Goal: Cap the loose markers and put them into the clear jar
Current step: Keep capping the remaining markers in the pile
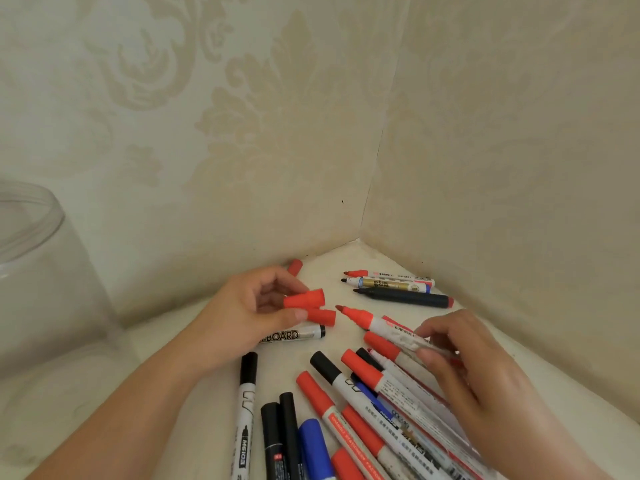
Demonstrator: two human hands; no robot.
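My left hand [249,306] pinches a red cap [306,298] between thumb and fingers, open end facing right. A second red cap [323,317] lies just below it on the table. My right hand [460,362] holds an uncapped red marker [367,320] by its barrel, the tip pointing left toward the caps with a small gap between. The clear jar [38,271] stands at the far left, seemingly empty. A pile of capped red, black and blue markers [346,410] lies in front of me. Three uncapped markers [394,284] lie by the right wall.
The white table [156,358] sits in a corner of two wallpapered walls [367,216]. Another red cap [295,266] lies against the back wall. A whiteboard marker [298,335] lies partly under my left hand.
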